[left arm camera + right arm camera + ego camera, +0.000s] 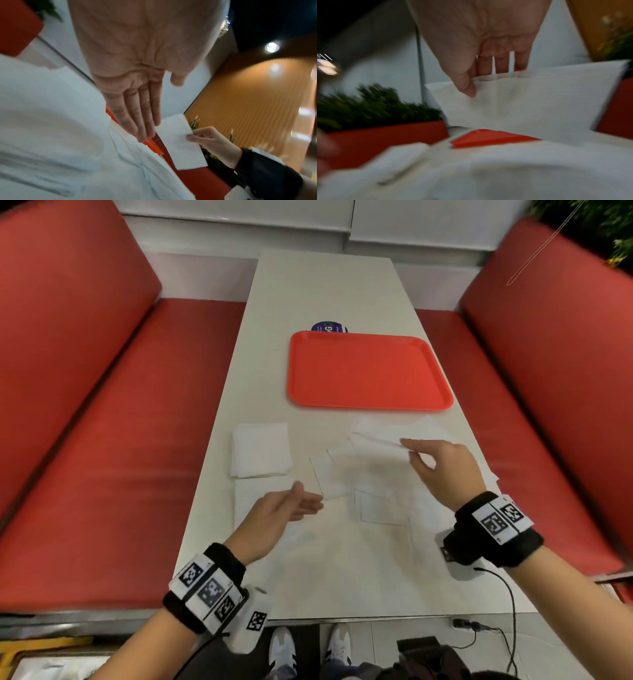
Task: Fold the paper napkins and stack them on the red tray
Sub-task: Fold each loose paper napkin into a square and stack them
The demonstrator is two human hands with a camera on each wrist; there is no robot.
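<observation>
Red booth seats [85, 405] flank a white table [325, 289]. Red tray [366, 371] sits mid-table w/ nothing on it. One napkin [530, 102] is pinched by right hand [442, 467], lifted nr tray. Left hand [274, 518] is held flat, fingers straight, over loose napkins [380, 505]; folded stack [261, 450] lies at left.

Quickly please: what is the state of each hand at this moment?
Left hand: open, fingers straight, holding nothing.
Right hand: pinching a paper napkin, lifted off the table.
</observation>
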